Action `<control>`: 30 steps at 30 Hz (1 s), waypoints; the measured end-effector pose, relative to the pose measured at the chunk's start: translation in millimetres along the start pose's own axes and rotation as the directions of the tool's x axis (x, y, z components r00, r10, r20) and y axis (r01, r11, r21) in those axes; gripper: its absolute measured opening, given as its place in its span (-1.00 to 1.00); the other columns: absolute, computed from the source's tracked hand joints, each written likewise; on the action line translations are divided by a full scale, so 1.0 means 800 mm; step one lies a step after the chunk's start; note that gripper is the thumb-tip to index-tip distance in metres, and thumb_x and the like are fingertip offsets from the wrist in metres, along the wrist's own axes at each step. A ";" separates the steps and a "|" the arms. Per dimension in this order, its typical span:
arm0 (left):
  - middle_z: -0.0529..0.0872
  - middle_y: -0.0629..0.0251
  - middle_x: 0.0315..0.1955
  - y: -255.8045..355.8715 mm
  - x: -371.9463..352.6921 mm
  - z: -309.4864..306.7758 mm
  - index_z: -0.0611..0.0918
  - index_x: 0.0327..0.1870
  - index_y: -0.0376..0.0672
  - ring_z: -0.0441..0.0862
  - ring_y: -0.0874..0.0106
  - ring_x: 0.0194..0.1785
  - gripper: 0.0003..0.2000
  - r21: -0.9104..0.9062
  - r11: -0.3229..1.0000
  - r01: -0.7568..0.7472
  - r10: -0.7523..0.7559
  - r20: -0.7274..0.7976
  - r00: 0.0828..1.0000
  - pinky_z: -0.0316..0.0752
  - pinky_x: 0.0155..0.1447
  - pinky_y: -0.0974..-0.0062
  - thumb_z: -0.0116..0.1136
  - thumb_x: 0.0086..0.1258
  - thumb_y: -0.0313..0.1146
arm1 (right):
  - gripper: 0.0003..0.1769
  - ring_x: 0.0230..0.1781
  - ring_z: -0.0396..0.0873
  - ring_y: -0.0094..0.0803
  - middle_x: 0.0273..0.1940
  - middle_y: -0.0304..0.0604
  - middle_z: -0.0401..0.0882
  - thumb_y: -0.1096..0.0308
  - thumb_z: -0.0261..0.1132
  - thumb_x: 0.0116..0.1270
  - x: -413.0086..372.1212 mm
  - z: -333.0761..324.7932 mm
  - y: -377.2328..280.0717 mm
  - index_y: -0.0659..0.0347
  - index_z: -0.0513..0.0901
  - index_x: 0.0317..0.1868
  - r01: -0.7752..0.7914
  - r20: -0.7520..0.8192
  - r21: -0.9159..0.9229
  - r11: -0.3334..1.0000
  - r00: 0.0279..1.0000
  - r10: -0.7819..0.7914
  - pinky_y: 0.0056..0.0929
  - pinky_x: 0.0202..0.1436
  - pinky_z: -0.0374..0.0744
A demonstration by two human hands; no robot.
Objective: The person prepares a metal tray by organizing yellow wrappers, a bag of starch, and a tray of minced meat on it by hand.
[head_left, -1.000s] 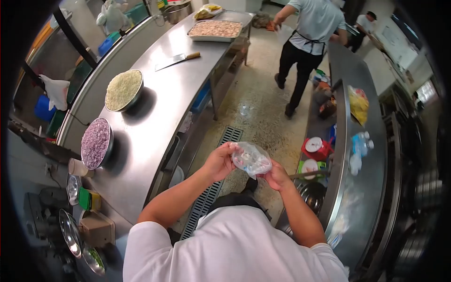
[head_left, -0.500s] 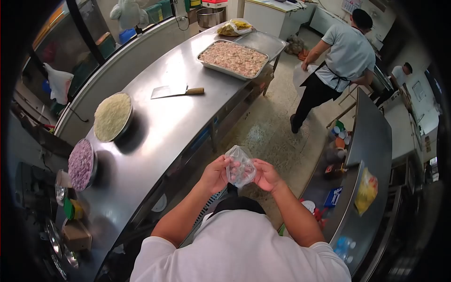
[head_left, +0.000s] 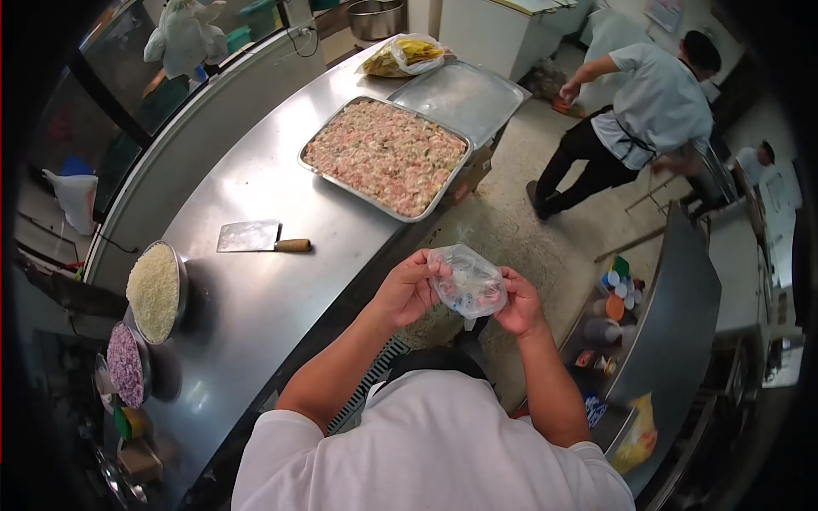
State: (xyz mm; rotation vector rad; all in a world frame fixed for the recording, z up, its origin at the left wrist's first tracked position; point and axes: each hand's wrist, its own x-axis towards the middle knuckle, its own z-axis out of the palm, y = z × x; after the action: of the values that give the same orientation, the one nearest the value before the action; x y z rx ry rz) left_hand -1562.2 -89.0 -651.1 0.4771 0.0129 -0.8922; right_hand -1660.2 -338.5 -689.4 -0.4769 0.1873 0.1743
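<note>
In front of my chest, a clear plastic bag (head_left: pixel 467 281) is stretched between both hands. My left hand (head_left: pixel 411 289) pinches its left edge and my right hand (head_left: pixel 521 305) grips the right edge, the fingers showing partly through the film. Small blue marks show on the bag; whether anything is inside I cannot make out. Ahead of the hands, a metal tray (head_left: pixel 322 176) full of a chopped pinkish mixture (head_left: pixel 388 153) lies on the steel table (head_left: pixel 264 324). A cleaver (head_left: pixel 262 238) with a wooden handle rests flat to the left of the tray.
Bowls of chopped pale food (head_left: pixel 154 294) and chopped purple onion (head_left: pixel 125 364) stand at the table's left. An empty tray (head_left: pixel 460 98) and a bag of yellow stuff (head_left: pixel 405 56) lie behind the full one. A co-worker (head_left: pixel 652 111) bends at right, beyond a steel counter (head_left: pixel 669 298).
My view has moved forward along the table, bringing the full tray closer. The bag is spread wider between my hands. The co-worker has shifted posture, one arm reaching out.
</note>
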 end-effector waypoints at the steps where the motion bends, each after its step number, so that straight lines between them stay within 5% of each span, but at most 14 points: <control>1: 0.77 0.28 -0.16 0.000 0.024 0.002 0.54 -0.01 -0.16 0.75 0.38 -0.08 -0.92 -0.009 1.000 -0.005 0.005 -0.022 1.000 0.70 0.09 0.32 0.15 0.59 -0.46 | -0.77 0.02 0.74 -0.17 0.00 0.01 0.74 0.42 0.21 0.47 0.022 -0.013 -0.021 0.35 0.61 0.04 -0.037 0.063 0.003 0.999 0.997 0.037 -0.07 0.19 0.73; 3: 0.77 0.29 -0.16 -0.002 0.071 -0.004 0.54 0.01 -0.15 0.76 0.39 -0.08 -0.91 0.012 0.998 -0.058 0.058 -0.021 0.998 0.71 0.08 0.33 0.15 0.59 -0.46 | -0.82 0.00 0.75 -0.19 -0.02 -0.01 0.73 0.45 0.21 0.46 0.065 -0.037 -0.065 0.33 0.60 -0.01 -0.112 0.191 0.005 0.994 0.976 0.109 -0.12 0.16 0.74; 6: 0.76 0.31 -0.13 0.000 0.126 0.016 0.55 0.05 -0.15 0.76 0.41 -0.08 -0.89 -0.003 0.988 -0.153 0.152 -0.098 0.983 0.72 0.09 0.37 0.10 0.61 -0.44 | -0.86 0.00 0.74 -0.19 -0.05 -0.03 0.73 0.41 0.21 0.47 0.133 -0.056 -0.142 0.31 0.58 -0.08 -0.236 0.186 0.008 0.972 0.955 0.230 -0.11 0.16 0.73; 13: 0.72 0.20 0.05 0.026 0.258 0.055 0.52 0.16 -0.20 0.74 0.35 0.07 -0.79 -0.055 0.911 -0.408 0.373 -0.308 0.875 0.71 0.21 0.25 0.01 0.61 -0.41 | -0.51 0.16 0.71 -0.16 0.16 0.14 0.70 0.33 0.16 0.50 0.287 -0.044 -0.274 0.54 0.53 0.29 -0.437 0.178 -0.172 0.883 0.868 0.464 -0.14 0.32 0.66; 17: 0.71 0.11 0.13 0.051 0.312 0.045 0.51 0.22 -0.22 0.73 0.27 0.14 -0.74 -0.114 0.849 -0.516 0.458 -0.327 0.827 0.72 0.23 0.18 0.02 0.61 -0.39 | -0.52 0.16 0.71 -0.16 0.16 0.14 0.70 0.37 0.11 0.49 0.366 -0.039 -0.311 0.56 0.53 0.28 -0.522 0.142 -0.231 0.821 0.817 0.559 -0.15 0.35 0.64; 20: 0.70 0.10 0.16 0.077 0.356 0.020 0.51 0.22 -0.21 0.73 0.26 0.14 -0.74 -0.207 0.807 -0.553 0.502 -0.251 0.827 0.72 0.23 0.17 0.03 0.61 -0.37 | -0.54 0.14 0.71 -0.17 0.14 0.12 0.71 0.40 0.09 0.48 0.428 -0.041 -0.333 0.54 0.56 0.26 -0.539 0.165 -0.232 0.810 0.799 0.579 -0.16 0.34 0.64; 25: 0.71 0.26 0.02 0.129 0.457 0.038 0.54 0.15 -0.12 0.71 0.30 0.10 -0.80 -0.150 0.837 -0.526 0.458 -0.333 0.824 0.67 0.22 0.16 0.03 0.63 -0.33 | -0.59 0.15 0.69 -0.19 0.14 0.09 0.72 0.37 0.13 0.50 0.489 -0.049 -0.400 0.49 0.61 0.21 -0.516 0.083 -0.254 0.818 0.831 0.550 -0.17 0.36 0.61; 28: 0.69 0.30 -0.04 0.148 0.532 0.042 0.54 0.15 -0.11 0.68 0.35 0.05 -0.80 -0.218 0.832 -0.510 0.474 -0.196 0.858 0.62 0.24 0.17 0.04 0.63 -0.32 | -0.59 0.13 0.71 -0.18 0.15 0.05 0.72 0.34 0.16 0.52 0.540 -0.062 -0.453 0.44 0.61 0.22 -0.460 0.137 -0.223 0.859 0.858 0.495 -0.14 0.31 0.64; 30: 0.67 0.33 -0.10 0.157 0.584 0.059 0.55 0.14 -0.10 0.66 0.39 -0.02 -0.81 -0.143 0.855 -0.498 0.446 -0.289 0.847 0.60 0.25 0.17 0.06 0.62 -0.32 | -0.59 0.13 0.71 -0.17 0.15 0.04 0.72 0.32 0.18 0.52 0.571 -0.068 -0.497 0.42 0.61 0.24 -0.430 0.126 -0.231 0.873 0.876 0.465 -0.12 0.29 0.65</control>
State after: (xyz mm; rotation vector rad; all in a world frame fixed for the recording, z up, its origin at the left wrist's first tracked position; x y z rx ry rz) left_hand -1179.9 -389.6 -655.5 0.3626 0.2088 -0.3303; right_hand -1142.4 -655.9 -662.7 -0.6070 0.1031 0.6988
